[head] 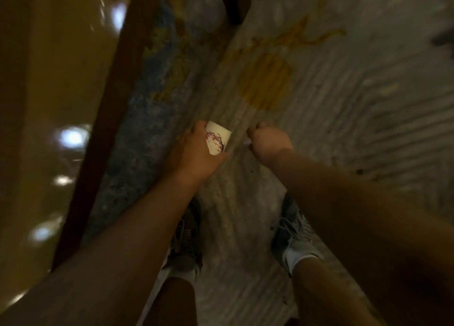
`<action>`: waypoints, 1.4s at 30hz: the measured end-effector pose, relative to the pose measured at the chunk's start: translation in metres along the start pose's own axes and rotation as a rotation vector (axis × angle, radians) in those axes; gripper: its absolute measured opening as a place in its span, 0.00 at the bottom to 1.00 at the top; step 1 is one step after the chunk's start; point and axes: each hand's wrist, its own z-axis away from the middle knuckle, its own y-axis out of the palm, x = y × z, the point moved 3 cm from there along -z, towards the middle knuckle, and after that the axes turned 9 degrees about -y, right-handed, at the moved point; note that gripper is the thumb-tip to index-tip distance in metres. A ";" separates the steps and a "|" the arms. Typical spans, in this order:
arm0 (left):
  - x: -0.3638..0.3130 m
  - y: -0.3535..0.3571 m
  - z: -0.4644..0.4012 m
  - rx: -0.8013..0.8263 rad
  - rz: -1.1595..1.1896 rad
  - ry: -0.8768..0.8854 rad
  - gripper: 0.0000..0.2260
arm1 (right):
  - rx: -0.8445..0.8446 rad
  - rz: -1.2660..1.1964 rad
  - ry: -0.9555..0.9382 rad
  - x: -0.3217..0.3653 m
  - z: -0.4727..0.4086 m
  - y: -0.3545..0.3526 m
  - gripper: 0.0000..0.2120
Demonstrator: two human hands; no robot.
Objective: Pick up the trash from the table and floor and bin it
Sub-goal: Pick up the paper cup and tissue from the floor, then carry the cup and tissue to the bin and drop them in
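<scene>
Your left hand [194,151] is gripping a white paper cup [217,139] above the rug [319,119]; your right hand [269,142] is curling into a fist — something small and white is peeking out.

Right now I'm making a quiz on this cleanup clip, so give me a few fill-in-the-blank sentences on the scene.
1. The white paper cup is held in the ____ hand.
2. The right hand is closed into a ____ above the rug.
3. The pattern printed on the cup is ____.
4. Both feet wear ____.

Missing words: left; fist; red; sneakers
</scene>
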 end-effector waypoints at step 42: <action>-0.169 -0.139 0.770 0.020 -0.607 1.507 0.38 | -1.258 -0.279 1.064 0.333 0.913 -0.113 0.09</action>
